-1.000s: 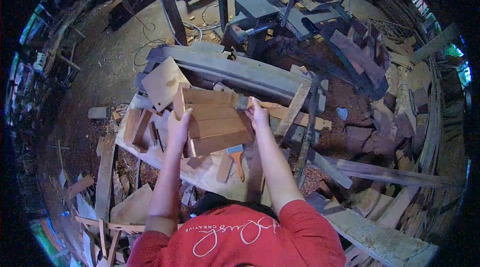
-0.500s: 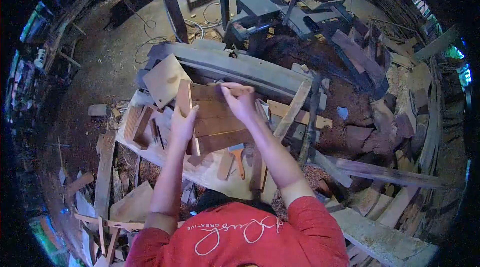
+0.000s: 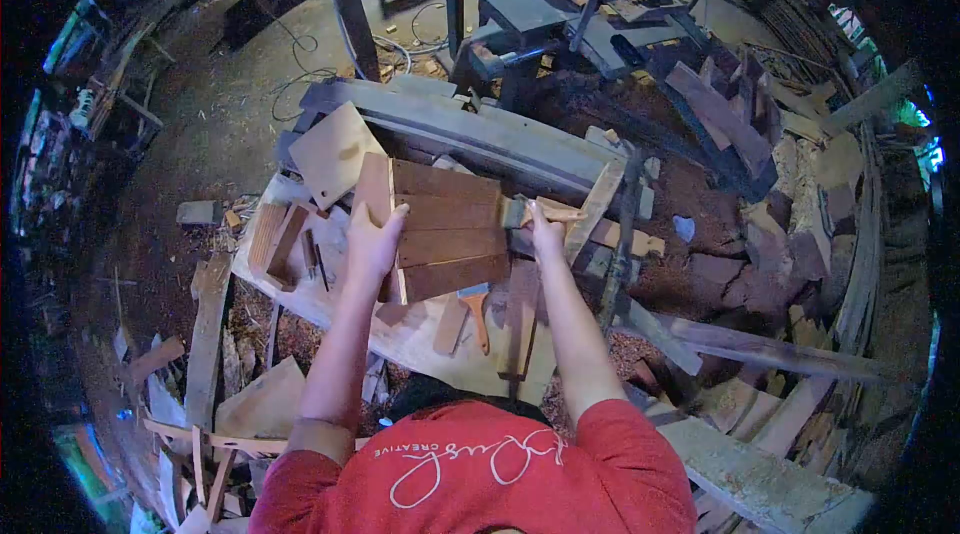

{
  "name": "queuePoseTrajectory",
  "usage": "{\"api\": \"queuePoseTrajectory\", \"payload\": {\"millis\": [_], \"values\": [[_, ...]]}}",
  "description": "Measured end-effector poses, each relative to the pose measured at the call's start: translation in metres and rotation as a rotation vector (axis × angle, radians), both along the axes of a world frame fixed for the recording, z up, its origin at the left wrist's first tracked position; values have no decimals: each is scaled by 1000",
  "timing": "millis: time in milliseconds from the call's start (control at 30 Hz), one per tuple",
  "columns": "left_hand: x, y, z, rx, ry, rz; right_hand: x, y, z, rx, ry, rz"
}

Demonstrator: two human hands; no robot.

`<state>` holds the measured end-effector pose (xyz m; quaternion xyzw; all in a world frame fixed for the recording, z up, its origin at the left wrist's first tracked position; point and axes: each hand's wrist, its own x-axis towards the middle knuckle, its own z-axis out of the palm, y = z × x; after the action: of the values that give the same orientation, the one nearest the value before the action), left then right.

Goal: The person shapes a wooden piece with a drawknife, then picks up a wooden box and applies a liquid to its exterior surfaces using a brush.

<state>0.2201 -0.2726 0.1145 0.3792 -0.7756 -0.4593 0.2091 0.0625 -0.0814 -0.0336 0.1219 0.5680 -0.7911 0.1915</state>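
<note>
Left hand (image 3: 376,239) grips the wooden box (image 3: 450,224) by its end board at frame center, thumb over the near edge, the slatted face turned up. Right hand (image 3: 545,229), right of center, is closed on the handle of a flat brush (image 3: 518,213), its bristles at the slats' right end. Below the box, an orange-handled brush (image 3: 475,317) lies on the light wood worktop (image 3: 405,339); a square board (image 3: 335,156) rests at upper left of the box.
</note>
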Motion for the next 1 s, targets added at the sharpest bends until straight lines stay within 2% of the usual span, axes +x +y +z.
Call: {"api": "queuePoseTrajectory", "payload": {"millis": [33, 67, 100, 167, 233, 300, 333, 367, 433, 467, 500, 567, 600, 667, 767, 833, 900, 933, 1000], "values": [[-1, 1, -5, -134, -7, 7, 1, 3, 8, 1, 3, -6], [-3, 1, -7, -271, -11, 15, 1, 4, 17, 334, 256, 60], [-5, 5, 4, -274, -7, 9, 0, 4, 21, 668, 505, 124], [-9, 20, 30, -116, 3, -98, 8, -17, 17, 790, 775, 77], [-12, 19, 28, -130, -46, -53, 24, -28, 55, 615, 687, 140], [-17, 11, 26, -155, -89, -7, 41, -35, 107, 483, 749, 144], [-17, 6, 21, -133, -146, -25, 42, -37, 114, 443, 852, 197], [-17, 4, 18, -110, -202, -44, 47, -36, 121, 446, 847, 194], [-16, 9, 24, -125, -155, -50, 59, -33, 154, -170, 265, 370], [-17, 10, 26, -142, -105, -50, 57, -32, 146, -385, 124, 435], [-18, 10, 26, -145, -104, -53, 55, -31, 138, -387, 125, 432], [-19, 10, 24, -198, -157, -28, 58, -27, 116, -553, -73, 352], [-19, 9, 25, -202, -157, -32, 60, -27, 94, -423, -122, 317], [-18, 7, 25, -173, -206, -13, 59, -14, 48, -378, -173, 225], [-13, 4, 27, -73, -86, -54, 48, 10, 29, -108, -221, 73], [-13, 9, 31, -108, -132, -59, 36, 22, 6, -48, -186, 27], [-15, 14, 35, -142, -174, -61, 30, 27, -2, 712, 655, -4], [-17, 16, 36, -168, -203, -56, 34, 24, 3, 588, 519, 14], [-20, 20, 39, -194, -230, -50, 42, 8, 10, 572, 586, 50]]}}
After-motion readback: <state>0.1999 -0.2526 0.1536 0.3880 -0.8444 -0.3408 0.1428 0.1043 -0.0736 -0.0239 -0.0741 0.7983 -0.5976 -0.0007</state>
